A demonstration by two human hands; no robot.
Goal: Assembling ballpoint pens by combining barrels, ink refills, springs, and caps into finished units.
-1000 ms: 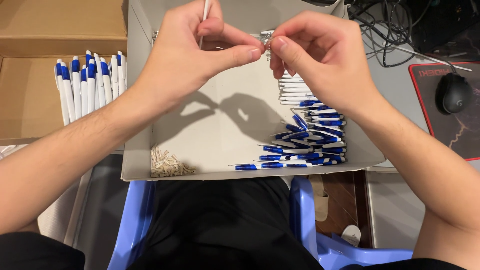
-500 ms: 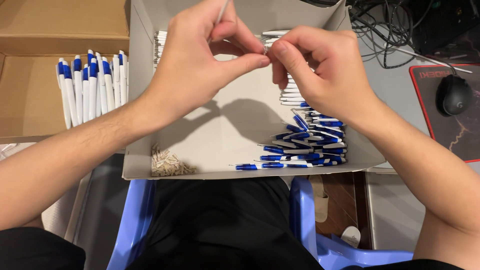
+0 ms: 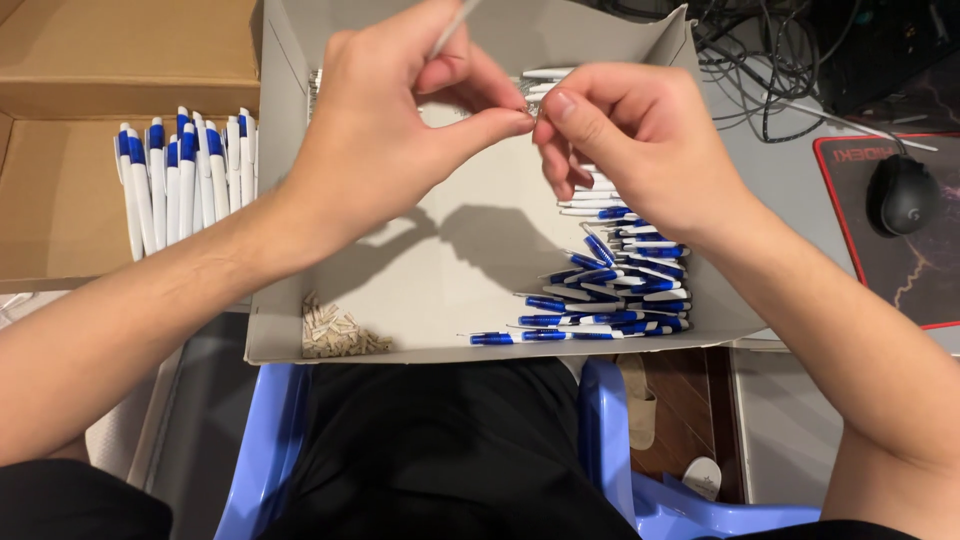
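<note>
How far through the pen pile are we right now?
Done: a row of finished white-and-blue pens stands in the brown box. In hand: the left hand holds a thin pen piece while the right hand meets it at the fingertips. Left: a pile of pen parts and small pale bits in the grey box.

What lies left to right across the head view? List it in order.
Row of white-and-blue pens → small pale parts pile → left hand → right hand → black computer mouse.
</note>
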